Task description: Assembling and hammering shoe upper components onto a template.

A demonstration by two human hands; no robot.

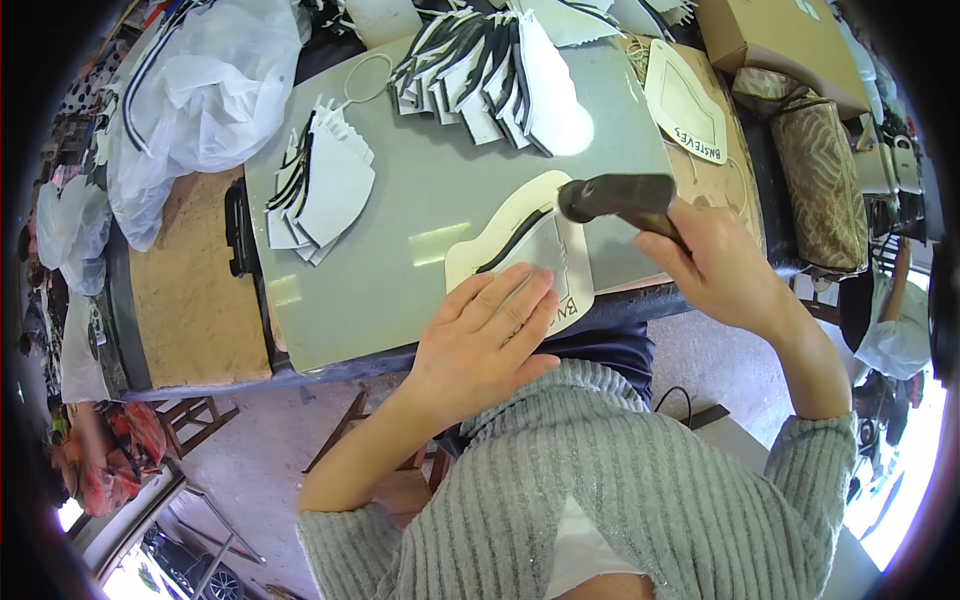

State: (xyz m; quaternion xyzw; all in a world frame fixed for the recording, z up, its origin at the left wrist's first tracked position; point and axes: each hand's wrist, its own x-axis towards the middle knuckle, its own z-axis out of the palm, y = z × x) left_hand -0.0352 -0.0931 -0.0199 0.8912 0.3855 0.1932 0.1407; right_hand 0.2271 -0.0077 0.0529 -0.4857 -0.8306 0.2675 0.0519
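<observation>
My right hand [715, 255] is closed round the wooden handle of a hammer [622, 196], whose dark head is over the upper right of a cream template board [470, 258]. Fingers together and laid flat, my left hand [490, 335] presses on the lower part of that board. Set in the board is a white cut piece [543, 250] with a black strip [517, 240] along its curved edge. My left hand covers part of the piece. Whether the hammer touches the board I cannot tell.
The board rests on a grey-green work mat [400, 290]. Stacks of black-edged white pieces [545, 90] [340, 185] lie beyond. A second template [685, 105] lies at the right, near a cardboard box [785, 45] and patterned roll [820, 185]. A plastic bag [215, 95] is at left.
</observation>
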